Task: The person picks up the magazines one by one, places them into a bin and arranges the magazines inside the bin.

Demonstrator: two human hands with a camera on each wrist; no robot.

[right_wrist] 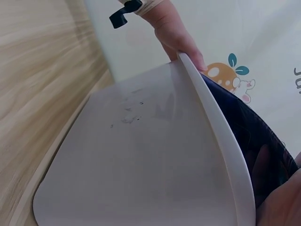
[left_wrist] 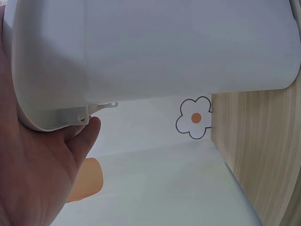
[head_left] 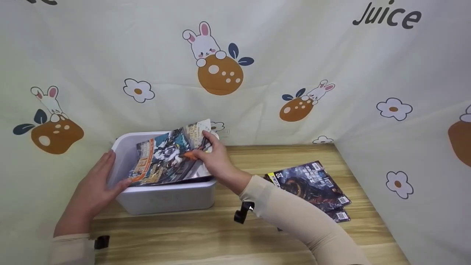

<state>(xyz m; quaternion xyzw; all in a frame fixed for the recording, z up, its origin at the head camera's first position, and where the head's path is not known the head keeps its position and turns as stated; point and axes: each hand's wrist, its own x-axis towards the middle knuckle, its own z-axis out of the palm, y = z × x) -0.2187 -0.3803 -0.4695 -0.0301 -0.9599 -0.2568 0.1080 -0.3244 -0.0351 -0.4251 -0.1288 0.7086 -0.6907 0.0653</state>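
A white plastic bin (head_left: 165, 200) stands on the wooden table at the left, its side wall (left_wrist: 155, 47) filling the top of the left wrist view. My left hand (head_left: 92, 187) holds the bin's rim at its left front corner, thumb along the front edge. With my right hand (head_left: 220, 158) I pinch the right side of a colourful magazine (head_left: 169, 154), thumb on its cover. The magazine lies tilted across the bin's opening, its near edge at the front rim. From the right wrist view, a dark underside (right_wrist: 235, 117) shows above the rim. The bin's floor is hidden.
Two dark magazines (head_left: 305, 186) lie overlapping on the table (head_left: 239, 235) to the right, partly behind my right forearm. A pale curtain (head_left: 257, 121) printed with rabbits, oranges and flowers surrounds the table at the back and sides.
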